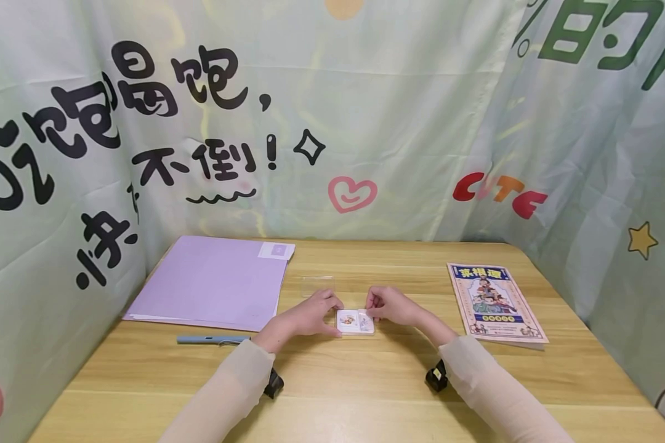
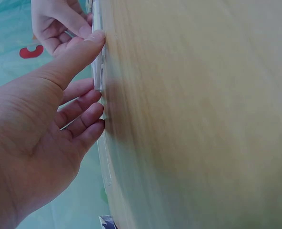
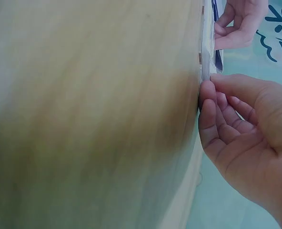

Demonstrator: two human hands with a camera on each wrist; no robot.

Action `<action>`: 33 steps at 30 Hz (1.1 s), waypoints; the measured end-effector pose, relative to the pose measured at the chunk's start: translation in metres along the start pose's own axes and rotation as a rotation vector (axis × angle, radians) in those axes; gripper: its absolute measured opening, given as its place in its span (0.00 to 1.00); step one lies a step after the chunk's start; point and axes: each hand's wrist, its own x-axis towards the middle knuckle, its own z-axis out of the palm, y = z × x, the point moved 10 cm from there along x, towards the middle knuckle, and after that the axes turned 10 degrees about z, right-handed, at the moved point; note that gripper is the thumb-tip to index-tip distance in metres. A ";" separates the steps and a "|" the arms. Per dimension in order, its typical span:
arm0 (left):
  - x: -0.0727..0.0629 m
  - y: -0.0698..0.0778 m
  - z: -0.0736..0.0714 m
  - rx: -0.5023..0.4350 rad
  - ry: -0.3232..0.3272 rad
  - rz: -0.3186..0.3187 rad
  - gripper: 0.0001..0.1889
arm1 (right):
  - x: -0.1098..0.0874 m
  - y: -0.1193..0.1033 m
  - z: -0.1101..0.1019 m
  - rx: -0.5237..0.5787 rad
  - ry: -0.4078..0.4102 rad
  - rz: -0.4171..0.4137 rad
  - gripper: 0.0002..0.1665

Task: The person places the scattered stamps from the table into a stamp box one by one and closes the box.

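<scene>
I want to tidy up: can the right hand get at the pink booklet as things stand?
Probably yes: nothing stands between the right hand and the pink booklet, and nothing lies on it. That hand is at the small case, though, and would first need to leave.

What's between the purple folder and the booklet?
The head view shows a clear plastic piece, the left hand, a small case and the right hand between them.

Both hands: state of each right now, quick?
Left hand: holding the clear plastic case by its left end.
Right hand: pinching its right end.
</scene>
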 end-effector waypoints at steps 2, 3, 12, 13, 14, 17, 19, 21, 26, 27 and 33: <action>0.000 0.000 0.000 0.001 -0.001 0.000 0.27 | 0.000 -0.001 0.000 -0.008 0.000 0.002 0.04; 0.001 0.000 0.000 0.001 -0.001 -0.001 0.27 | 0.000 -0.001 0.000 -0.011 0.000 0.002 0.04; 0.002 -0.003 0.002 0.006 -0.002 0.002 0.27 | -0.002 -0.001 0.002 -0.014 -0.006 0.018 0.05; 0.002 -0.003 0.002 0.007 -0.001 0.003 0.27 | -0.002 -0.002 0.002 -0.015 -0.009 0.015 0.05; 0.002 -0.003 0.002 0.006 -0.001 0.002 0.27 | -0.002 -0.002 0.002 -0.015 -0.011 0.017 0.05; 0.002 -0.003 0.002 0.003 0.000 0.000 0.27 | -0.001 -0.002 0.002 -0.027 -0.011 0.016 0.05; 0.002 -0.003 0.002 -0.001 -0.002 -0.004 0.27 | -0.001 -0.003 0.002 -0.049 -0.003 0.000 0.05; 0.001 -0.003 0.002 -0.005 0.000 -0.004 0.27 | -0.001 -0.004 0.001 -0.065 0.004 -0.009 0.06; 0.001 -0.004 0.003 -0.005 0.000 -0.005 0.27 | -0.001 -0.006 0.001 -0.087 0.019 -0.010 0.07; 0.001 -0.004 0.003 -0.004 -0.002 -0.006 0.27 | -0.001 -0.005 0.000 -0.088 0.020 -0.007 0.08; 0.001 -0.003 0.002 -0.005 -0.001 -0.004 0.27 | -0.002 -0.006 0.000 -0.108 0.016 -0.007 0.08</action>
